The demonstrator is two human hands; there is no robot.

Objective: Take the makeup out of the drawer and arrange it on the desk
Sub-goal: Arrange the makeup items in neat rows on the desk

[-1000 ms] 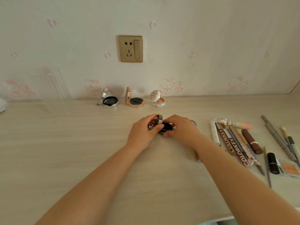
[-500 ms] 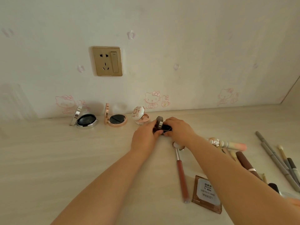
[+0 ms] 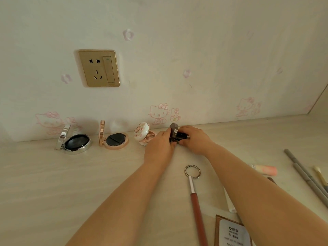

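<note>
At the far edge of the surface (image 3: 44, 183), beside the wall, the left hand (image 3: 159, 146) and right hand (image 3: 194, 140) both pinch a small dark compact (image 3: 177, 134), lid raised, just right of a white floral compact (image 3: 142, 133). Near right, a brown card (image 3: 232, 233) bears print too blurred to read.

A: Where's bare desk (image 3: 53, 183)?
B: The whole left front. Along the back edge stand three open compacts (image 3: 113, 139); the right edge is crowded with pencils (image 3: 305, 173).
</note>
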